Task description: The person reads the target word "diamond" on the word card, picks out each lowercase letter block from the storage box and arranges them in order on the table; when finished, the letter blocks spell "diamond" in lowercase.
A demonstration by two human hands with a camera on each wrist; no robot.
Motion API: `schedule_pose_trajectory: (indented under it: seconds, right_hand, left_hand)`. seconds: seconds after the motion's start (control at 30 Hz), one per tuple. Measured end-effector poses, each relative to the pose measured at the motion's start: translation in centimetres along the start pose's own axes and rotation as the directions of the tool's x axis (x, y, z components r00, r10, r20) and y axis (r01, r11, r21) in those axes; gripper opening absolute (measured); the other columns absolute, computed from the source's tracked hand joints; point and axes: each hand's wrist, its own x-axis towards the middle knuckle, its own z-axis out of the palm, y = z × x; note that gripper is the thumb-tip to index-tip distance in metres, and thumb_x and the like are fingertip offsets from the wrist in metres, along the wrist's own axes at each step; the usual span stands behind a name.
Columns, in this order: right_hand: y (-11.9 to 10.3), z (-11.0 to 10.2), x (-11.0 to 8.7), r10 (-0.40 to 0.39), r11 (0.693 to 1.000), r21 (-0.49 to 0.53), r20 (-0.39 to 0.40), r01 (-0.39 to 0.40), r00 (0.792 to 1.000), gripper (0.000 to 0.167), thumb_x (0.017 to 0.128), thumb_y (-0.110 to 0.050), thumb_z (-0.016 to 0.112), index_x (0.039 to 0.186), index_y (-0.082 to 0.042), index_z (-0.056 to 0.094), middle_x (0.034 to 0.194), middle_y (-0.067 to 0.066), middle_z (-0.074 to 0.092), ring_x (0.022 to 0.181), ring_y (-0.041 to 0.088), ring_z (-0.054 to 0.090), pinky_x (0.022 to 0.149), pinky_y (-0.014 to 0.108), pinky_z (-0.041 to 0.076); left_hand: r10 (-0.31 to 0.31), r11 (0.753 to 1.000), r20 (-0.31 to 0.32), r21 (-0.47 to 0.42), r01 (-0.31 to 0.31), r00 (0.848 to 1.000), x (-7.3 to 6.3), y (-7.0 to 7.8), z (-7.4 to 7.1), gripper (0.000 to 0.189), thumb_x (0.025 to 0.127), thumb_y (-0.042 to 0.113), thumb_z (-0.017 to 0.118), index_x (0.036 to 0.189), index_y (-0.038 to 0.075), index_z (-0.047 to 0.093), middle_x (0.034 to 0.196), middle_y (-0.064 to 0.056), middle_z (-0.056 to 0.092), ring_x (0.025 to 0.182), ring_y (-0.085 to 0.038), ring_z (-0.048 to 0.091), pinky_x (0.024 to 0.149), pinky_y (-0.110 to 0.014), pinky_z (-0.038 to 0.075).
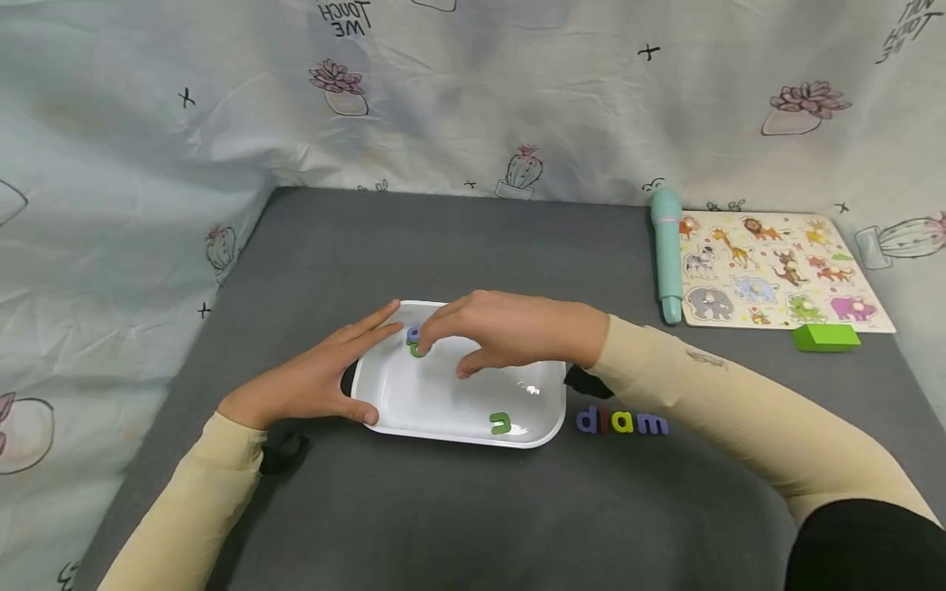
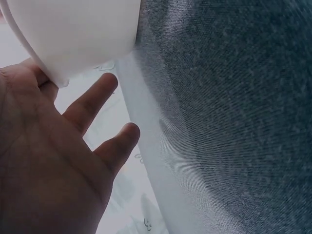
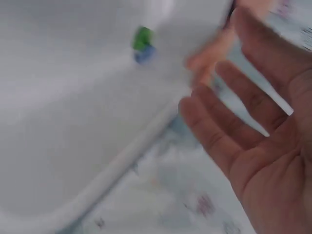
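- Head view: left hand (image 1: pixel 314 379), grip spread, touches the left end of the tray (image 1: pixel 436 402) on the worktop (image 1: pixel 458 517).
- Right hand (image 1: pixel 510 328) hangs over it, grip loosely spread, close to a blue letter (image 3: pixel 145 55) at far left.
- Green letter (image 1: pixel 500 428) lies near right in the tray.

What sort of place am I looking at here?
It looks like a tabletop play or learning corner, though whether at home or in a classroom I can't tell. Colorful toy letters lie on the gray table, an animal puzzle board sits back right, and cactus-print cloth hangs behind.
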Motion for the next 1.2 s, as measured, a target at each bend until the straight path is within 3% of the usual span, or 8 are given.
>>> schedule_pose_trajectory:
  seconds: [0.23,0.37,0.53,0.77,0.87,1.0,1.1,1.2]
  right_hand:
    - [2.5,2.7,4.8,0.083,0.995,-0.071,0.107,-0.076,0.991,0.047,0.087,-0.003,0.081,0.131,-0.011,0.066,0.129,-0.002,0.065,0.115,0.016,0.061,0.092,0.029,0.048]
    - [2.7,3.4,6.1,0.098,0.985,-0.147,0.080,-0.085,0.992,0.042,0.086,0.001,0.079,0.126,-0.010,0.068,0.119,-0.001,0.067,0.101,0.014,0.062,0.085,0.028,0.049]
    - [2.7,4.5,6.6,0.079,0.968,-0.241,0.025,-0.070,0.997,0.026,0.086,0.002,0.077,0.109,-0.010,0.071,0.097,-0.002,0.068,0.084,0.011,0.057,0.077,0.024,0.046]
    - [2.9,5.8,6.8,0.033,0.915,-0.399,-0.050,-0.050,0.998,0.013,0.091,-0.009,0.076,0.102,-0.015,0.072,0.093,-0.002,0.066,0.083,0.010,0.059,0.076,0.024,0.046]
    - [2.8,5.7,6.8,0.057,0.936,-0.346,-0.046,-0.069,0.997,0.015,0.091,-0.005,0.074,0.103,-0.014,0.072,0.095,-0.002,0.069,0.084,0.011,0.061,0.077,0.025,0.048]
    - [1.9,4.0,5.6,0.114,0.980,-0.159,-0.026,-0.117,0.993,0.021,0.092,0.003,0.068,0.107,-0.011,0.073,0.100,-0.001,0.073,0.089,0.010,0.065,0.079,0.027,0.051]
    - [0.7,1.8,3.0,0.140,0.989,-0.047,-0.002,-0.140,0.990,0.021,0.094,0.002,0.067,0.109,-0.012,0.072,0.100,0.000,0.073,0.087,0.009,0.065,0.076,0.027,0.052]
    - [-0.5,-0.5,-1.1,0.167,0.986,0.031,-0.016,-0.167,0.986,0.022,0.093,-0.004,0.072,0.112,-0.014,0.070,0.097,-0.003,0.072,0.083,0.006,0.065,0.074,0.027,0.053]
  left_hand:
    - [0.021,0.999,0.003,-0.031,-0.020,1.000,0.3,-0.1,0.2,0.115,0.074,0.048,0.089,0.164,0.026,0.020,0.170,0.008,-0.003,0.154,-0.023,0.009,0.112,-0.060,0.024]
    - [0.036,0.999,-0.005,-0.033,-0.036,0.999,0.5,0.0,0.1,0.116,0.073,0.049,0.088,0.164,0.027,0.019,0.170,0.007,-0.002,0.154,-0.023,0.008,0.112,-0.061,0.023]
    - [0.059,0.998,-0.014,-0.025,-0.059,0.998,0.5,0.0,0.1,0.119,0.074,0.055,0.085,0.165,0.019,0.016,0.170,0.004,-0.001,0.154,-0.023,0.008,0.113,-0.059,0.023]
    - [0.051,0.998,-0.019,-0.035,-0.052,0.999,0.3,-0.1,0.2,0.119,0.075,0.055,0.084,0.165,0.017,0.015,0.170,0.004,0.000,0.154,-0.021,0.009,0.115,-0.051,0.024]
    - [0.052,0.998,-0.020,-0.044,-0.053,0.998,0.2,-0.2,0.3,0.119,0.075,0.052,0.085,0.165,0.016,0.015,0.171,0.003,0.000,0.154,-0.022,0.009,0.115,-0.051,0.024]
    - [0.031,0.997,-0.016,-0.066,-0.032,0.999,0.1,-0.1,0.4,0.119,0.075,0.049,0.087,0.165,0.018,0.015,0.170,0.005,-0.001,0.154,-0.022,0.009,0.114,-0.055,0.024]
    - [0.014,0.998,-0.015,-0.068,-0.015,1.000,0.0,0.0,0.4,0.120,0.074,0.046,0.089,0.165,0.017,0.015,0.170,0.007,-0.001,0.154,-0.021,0.010,0.114,-0.055,0.025]
    - [0.015,0.999,-0.023,-0.047,-0.016,1.000,0.0,0.0,0.3,0.121,0.073,0.043,0.091,0.164,0.015,0.017,0.170,0.006,0.000,0.153,-0.021,0.012,0.115,-0.051,0.024]
